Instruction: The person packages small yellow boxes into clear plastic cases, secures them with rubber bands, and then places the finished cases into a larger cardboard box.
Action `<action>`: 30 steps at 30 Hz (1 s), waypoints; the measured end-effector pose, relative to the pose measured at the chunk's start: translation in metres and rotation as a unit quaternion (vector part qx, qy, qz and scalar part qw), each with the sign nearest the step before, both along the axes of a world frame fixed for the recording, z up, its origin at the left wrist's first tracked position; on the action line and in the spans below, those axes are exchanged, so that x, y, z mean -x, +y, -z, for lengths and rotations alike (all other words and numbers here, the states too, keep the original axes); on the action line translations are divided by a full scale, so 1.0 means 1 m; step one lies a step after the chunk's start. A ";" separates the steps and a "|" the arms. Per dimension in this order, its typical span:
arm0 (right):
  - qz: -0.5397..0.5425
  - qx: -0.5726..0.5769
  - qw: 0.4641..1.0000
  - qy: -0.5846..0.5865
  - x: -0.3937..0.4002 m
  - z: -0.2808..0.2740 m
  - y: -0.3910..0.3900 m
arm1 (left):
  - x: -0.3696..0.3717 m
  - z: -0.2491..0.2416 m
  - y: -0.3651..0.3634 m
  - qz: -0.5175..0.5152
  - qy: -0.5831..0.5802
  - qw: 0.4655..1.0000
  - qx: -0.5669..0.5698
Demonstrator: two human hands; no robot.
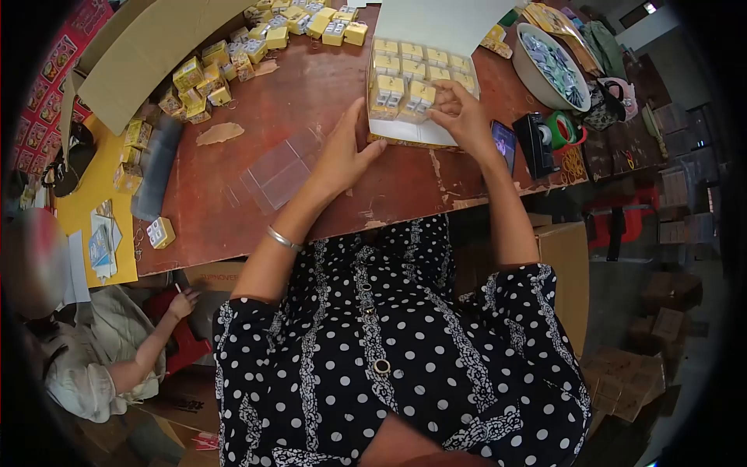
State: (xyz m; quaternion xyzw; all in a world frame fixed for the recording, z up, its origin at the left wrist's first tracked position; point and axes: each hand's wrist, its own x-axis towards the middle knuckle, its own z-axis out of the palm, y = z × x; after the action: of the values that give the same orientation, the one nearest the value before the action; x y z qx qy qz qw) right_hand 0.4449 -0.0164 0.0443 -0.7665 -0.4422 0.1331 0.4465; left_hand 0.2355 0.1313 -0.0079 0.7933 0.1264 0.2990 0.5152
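An open display box [412, 134] with a white raised lid stands on the red table in front of me. Rows of small yellow-and-white boxes [387, 89] fill its back part, and a bare white strip shows at the front. My left hand [352, 148] grips the box's front left corner, thumb along the front edge. Inside, the fingers of my right hand [461, 117] close on one small yellow box [421, 95] in the front row. Part of that small box is hidden behind the fingers.
Loose small yellow boxes [204, 82] lie beside a large carton [156, 62]. Clear plastic sheets [282, 173] lie left of me. At right are a phone [504, 144], a tape dispenser [535, 144] and a basin [523, 74] of small packets. Another person [109, 350] sits at lower left.
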 end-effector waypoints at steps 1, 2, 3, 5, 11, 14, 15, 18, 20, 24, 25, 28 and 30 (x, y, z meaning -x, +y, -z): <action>0.006 -0.008 1.000 0.005 0.000 0.008 0.004 | -0.009 0.004 0.001 -0.001 -0.001 1.000 0.000; 0.005 -0.007 1.000 0.005 -0.001 0.014 0.006 | -0.017 0.008 0.001 0.031 -0.014 0.998 0.043; 0.020 -0.010 1.000 0.005 0.001 0.017 0.008 | -0.021 0.004 0.000 0.064 -0.027 0.994 0.088; 0.033 -0.011 0.999 0.008 0.007 0.021 0.008 | -0.017 -0.003 -0.002 0.056 -0.018 0.994 0.092; 0.095 -0.030 0.993 -0.066 0.016 0.035 0.008 | 0.002 -0.005 -0.001 0.005 0.007 1.000 0.009; 0.093 -0.010 0.988 -0.120 0.027 0.010 -0.007 | 0.044 -0.028 0.022 -0.061 0.061 0.987 -0.138; 0.086 -0.010 0.990 -0.114 0.032 0.003 -0.013 | 0.063 -0.035 0.034 -0.076 0.092 0.972 -0.200; 0.134 -0.066 0.984 -0.100 0.050 -0.013 -0.031 | 0.114 -0.053 0.062 -0.111 0.247 0.931 -0.244; 0.091 -0.057 0.993 -0.054 0.060 -0.016 -0.038 | 0.125 -0.054 0.066 -0.112 0.348 0.901 -0.234; 0.033 -0.097 0.994 0.035 0.098 -0.014 -0.031 | 0.125 -0.044 0.074 -0.119 0.401 0.883 -0.215; 0.014 -0.095 0.993 0.063 0.106 -0.014 -0.029 | 0.124 -0.043 0.075 -0.121 0.406 0.886 -0.192; -0.018 -0.090 0.989 0.118 0.128 -0.012 -0.020 | 0.125 -0.034 0.074 -0.114 0.360 0.911 -0.167; -0.060 -0.084 0.976 0.194 0.147 -0.011 -0.012 | 0.127 -0.040 0.060 -0.118 0.328 0.928 -0.130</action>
State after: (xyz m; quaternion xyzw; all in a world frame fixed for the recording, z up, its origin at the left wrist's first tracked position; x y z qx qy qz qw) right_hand 0.2981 -0.0289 0.0556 -0.6581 -0.4017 0.2681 0.5776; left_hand 0.1082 0.1911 0.0317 0.8865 0.3409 0.0946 0.2981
